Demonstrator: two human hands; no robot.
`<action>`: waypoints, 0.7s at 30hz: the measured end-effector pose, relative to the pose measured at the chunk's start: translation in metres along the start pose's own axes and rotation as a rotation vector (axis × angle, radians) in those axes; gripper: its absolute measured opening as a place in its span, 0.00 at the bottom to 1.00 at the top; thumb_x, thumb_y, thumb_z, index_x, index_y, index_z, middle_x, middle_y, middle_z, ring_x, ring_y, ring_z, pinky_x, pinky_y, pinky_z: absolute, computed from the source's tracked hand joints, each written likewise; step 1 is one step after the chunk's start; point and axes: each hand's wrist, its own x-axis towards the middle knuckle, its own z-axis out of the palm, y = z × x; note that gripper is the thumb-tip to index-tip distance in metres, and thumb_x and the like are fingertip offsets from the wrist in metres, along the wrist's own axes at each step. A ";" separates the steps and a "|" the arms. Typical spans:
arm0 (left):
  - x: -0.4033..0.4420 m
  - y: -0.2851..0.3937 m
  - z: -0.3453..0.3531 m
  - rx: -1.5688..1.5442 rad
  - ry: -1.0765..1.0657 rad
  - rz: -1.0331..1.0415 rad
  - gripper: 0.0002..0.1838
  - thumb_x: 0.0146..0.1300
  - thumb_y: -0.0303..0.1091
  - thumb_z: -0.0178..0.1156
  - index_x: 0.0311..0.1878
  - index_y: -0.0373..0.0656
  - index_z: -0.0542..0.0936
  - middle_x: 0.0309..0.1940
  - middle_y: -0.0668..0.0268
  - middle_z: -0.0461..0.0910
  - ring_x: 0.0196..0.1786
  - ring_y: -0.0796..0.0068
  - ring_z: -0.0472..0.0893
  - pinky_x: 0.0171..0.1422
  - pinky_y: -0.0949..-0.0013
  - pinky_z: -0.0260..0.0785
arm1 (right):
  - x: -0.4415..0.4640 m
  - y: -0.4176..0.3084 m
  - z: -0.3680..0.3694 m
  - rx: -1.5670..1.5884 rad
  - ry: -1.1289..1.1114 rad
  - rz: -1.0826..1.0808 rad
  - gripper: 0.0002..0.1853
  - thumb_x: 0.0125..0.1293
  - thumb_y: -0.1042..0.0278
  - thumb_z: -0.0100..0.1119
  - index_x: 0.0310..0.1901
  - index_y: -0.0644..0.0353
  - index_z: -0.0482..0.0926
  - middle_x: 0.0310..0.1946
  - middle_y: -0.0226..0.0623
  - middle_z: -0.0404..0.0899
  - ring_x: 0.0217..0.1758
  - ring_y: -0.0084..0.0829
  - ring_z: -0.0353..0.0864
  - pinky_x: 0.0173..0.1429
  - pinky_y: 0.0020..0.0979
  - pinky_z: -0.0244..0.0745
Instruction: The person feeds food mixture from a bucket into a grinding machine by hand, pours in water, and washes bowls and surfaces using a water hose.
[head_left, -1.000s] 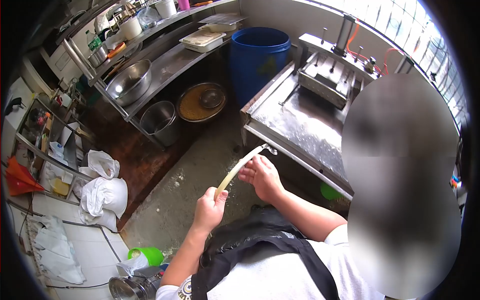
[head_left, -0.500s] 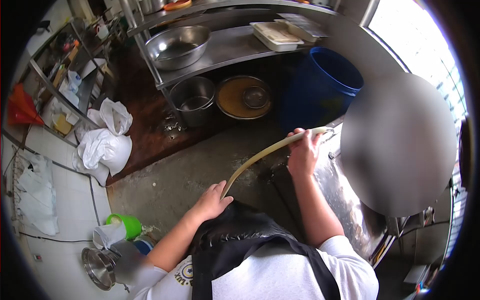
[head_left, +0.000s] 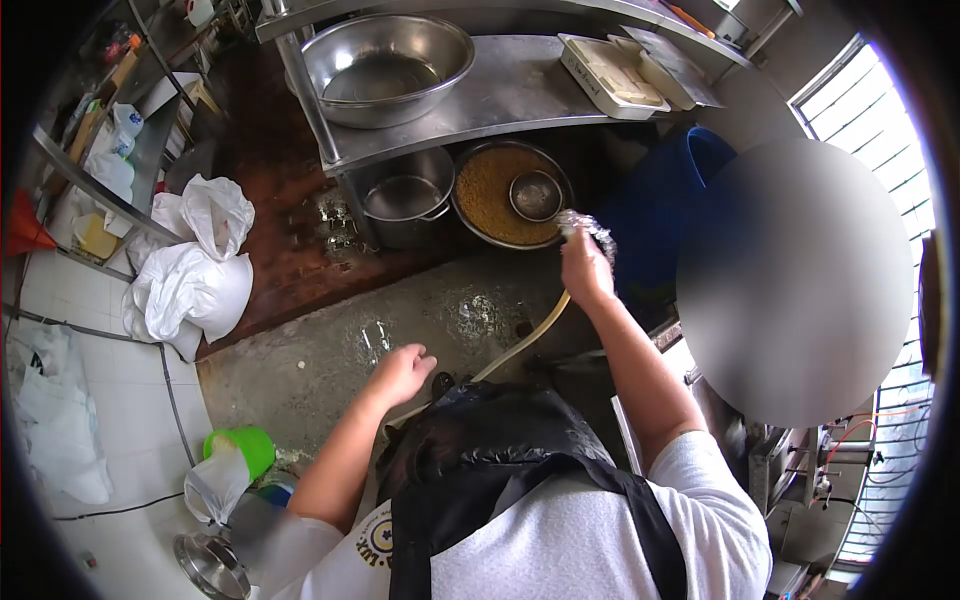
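Observation:
My right hand (head_left: 585, 268) grips a pale yellowish hose (head_left: 532, 336) near its end. Water (head_left: 596, 228) splashes and sprays around that hand, hiding the hose's tip. From there the hose curves down and back past my black apron (head_left: 490, 435). My left hand (head_left: 402, 373) is off the hose, in the air above the wet floor (head_left: 290, 355), with nothing in it and its fingers partly extended. Just beyond the right hand, a wide round pan (head_left: 480, 195) of yellow-brown contents stands under the shelf, with a small metal bowl (head_left: 536, 196) in it.
A steel shelf (head_left: 505, 85) carries a large metal basin (head_left: 388, 70) and white trays (head_left: 612, 78). Below stands a metal pot (head_left: 407, 200). A blue barrel (head_left: 655, 205) is at right. White sacks (head_left: 195, 285) and a green bucket (head_left: 250, 450) lie to the left.
My left hand has let go of the hose and moved slightly left. My right hand has swung the hose end left, toward the pan, and water now splashes there.

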 end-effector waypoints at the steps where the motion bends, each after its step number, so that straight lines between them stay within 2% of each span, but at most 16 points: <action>1: 0.016 -0.003 -0.002 -0.006 0.083 0.023 0.23 0.73 0.46 0.65 0.57 0.34 0.84 0.43 0.48 0.89 0.47 0.50 0.89 0.53 0.56 0.80 | 0.009 -0.015 0.001 0.030 -0.101 -0.035 0.37 0.72 0.73 0.61 0.80 0.42 0.61 0.50 0.56 0.84 0.54 0.59 0.84 0.59 0.51 0.79; 2: 0.037 -0.010 -0.001 -0.006 0.090 0.019 0.23 0.73 0.46 0.65 0.57 0.34 0.84 0.43 0.48 0.89 0.47 0.50 0.89 0.53 0.56 0.80 | 0.018 -0.031 0.003 0.063 -0.199 -0.074 0.38 0.72 0.72 0.62 0.81 0.40 0.61 0.48 0.55 0.84 0.53 0.59 0.84 0.59 0.52 0.79; 3: 0.060 -0.019 0.003 -0.127 0.133 0.014 0.21 0.75 0.46 0.65 0.56 0.36 0.84 0.40 0.56 0.88 0.43 0.61 0.87 0.50 0.60 0.79 | 0.023 -0.044 0.007 0.033 -0.312 -0.056 0.40 0.72 0.70 0.63 0.82 0.39 0.58 0.45 0.54 0.84 0.51 0.57 0.84 0.58 0.51 0.79; 4: 0.076 -0.016 -0.001 -0.248 0.177 0.008 0.20 0.76 0.46 0.64 0.55 0.38 0.84 0.38 0.64 0.88 0.39 0.71 0.86 0.46 0.64 0.78 | 0.028 -0.056 0.015 0.103 -0.334 -0.097 0.40 0.74 0.67 0.63 0.84 0.38 0.57 0.42 0.53 0.82 0.48 0.57 0.84 0.57 0.50 0.79; 5: 0.096 -0.012 -0.005 -0.417 0.137 -0.069 0.17 0.77 0.47 0.63 0.54 0.42 0.83 0.36 0.72 0.84 0.37 0.79 0.83 0.42 0.67 0.77 | 0.034 -0.065 0.021 0.143 -0.368 -0.124 0.39 0.75 0.65 0.62 0.84 0.39 0.57 0.42 0.53 0.82 0.47 0.56 0.85 0.57 0.50 0.80; 6: 0.111 0.002 -0.013 -0.415 0.146 -0.075 0.17 0.77 0.47 0.63 0.54 0.42 0.83 0.36 0.72 0.84 0.37 0.79 0.83 0.42 0.67 0.77 | 0.040 -0.078 0.023 0.184 -0.403 -0.150 0.38 0.76 0.63 0.61 0.84 0.39 0.57 0.41 0.52 0.82 0.47 0.56 0.85 0.56 0.50 0.80; 8: 0.141 0.033 -0.033 -0.850 0.202 -0.299 0.13 0.77 0.45 0.62 0.54 0.47 0.82 0.35 0.73 0.81 0.34 0.78 0.82 0.38 0.65 0.78 | 0.053 -0.087 0.033 0.275 -0.472 -0.228 0.34 0.77 0.60 0.59 0.82 0.41 0.61 0.42 0.49 0.83 0.44 0.55 0.86 0.53 0.50 0.82; 10: 0.179 0.046 -0.048 -1.062 0.292 -0.431 0.08 0.77 0.41 0.60 0.54 0.52 0.80 0.34 0.75 0.80 0.33 0.76 0.81 0.35 0.63 0.78 | 0.069 -0.093 0.040 0.322 -0.517 -0.264 0.33 0.78 0.59 0.58 0.81 0.42 0.63 0.42 0.47 0.84 0.43 0.55 0.87 0.50 0.49 0.83; 12: 0.211 0.047 -0.058 -1.237 0.362 -0.413 0.07 0.73 0.39 0.62 0.50 0.54 0.79 0.33 0.74 0.80 0.33 0.74 0.82 0.37 0.58 0.79 | 0.084 -0.091 0.048 0.416 -0.452 -0.320 0.32 0.77 0.60 0.57 0.80 0.43 0.65 0.44 0.47 0.86 0.42 0.54 0.88 0.47 0.48 0.84; 14: 0.245 0.058 -0.070 -1.275 0.414 -0.448 0.02 0.75 0.36 0.60 0.47 0.53 0.79 0.30 0.75 0.77 0.30 0.77 0.79 0.33 0.61 0.78 | 0.096 -0.082 0.054 0.521 -0.435 -0.336 0.31 0.76 0.62 0.57 0.80 0.43 0.66 0.44 0.48 0.87 0.42 0.54 0.88 0.47 0.49 0.85; 15: 0.253 0.066 -0.075 -1.358 0.414 -0.350 0.03 0.75 0.34 0.59 0.48 0.51 0.79 0.31 0.71 0.77 0.32 0.74 0.80 0.34 0.60 0.78 | 0.103 -0.075 0.055 0.524 -0.473 -0.364 0.31 0.76 0.62 0.57 0.79 0.42 0.66 0.44 0.49 0.87 0.43 0.54 0.88 0.48 0.50 0.85; 16: 0.269 0.078 -0.080 -1.315 0.437 -0.386 0.03 0.75 0.32 0.58 0.48 0.48 0.79 0.30 0.68 0.77 0.33 0.72 0.80 0.35 0.61 0.78 | 0.112 -0.067 0.055 0.528 -0.507 -0.392 0.30 0.77 0.62 0.57 0.79 0.42 0.66 0.44 0.49 0.87 0.43 0.55 0.88 0.48 0.50 0.85; 19: 0.310 0.101 -0.084 -1.327 0.467 -0.273 0.04 0.76 0.32 0.58 0.47 0.45 0.79 0.31 0.67 0.77 0.33 0.73 0.79 0.35 0.65 0.76 | 0.135 -0.043 0.046 0.539 -0.577 -0.415 0.27 0.77 0.63 0.56 0.76 0.43 0.69 0.44 0.51 0.87 0.44 0.56 0.88 0.51 0.51 0.83; 21: 0.337 0.112 -0.094 -1.211 0.465 -0.281 0.08 0.78 0.38 0.59 0.44 0.44 0.79 0.27 0.70 0.74 0.27 0.77 0.74 0.28 0.69 0.68 | 0.152 -0.028 0.039 0.548 -0.586 -0.404 0.26 0.77 0.64 0.56 0.75 0.45 0.70 0.44 0.51 0.87 0.45 0.57 0.88 0.51 0.51 0.83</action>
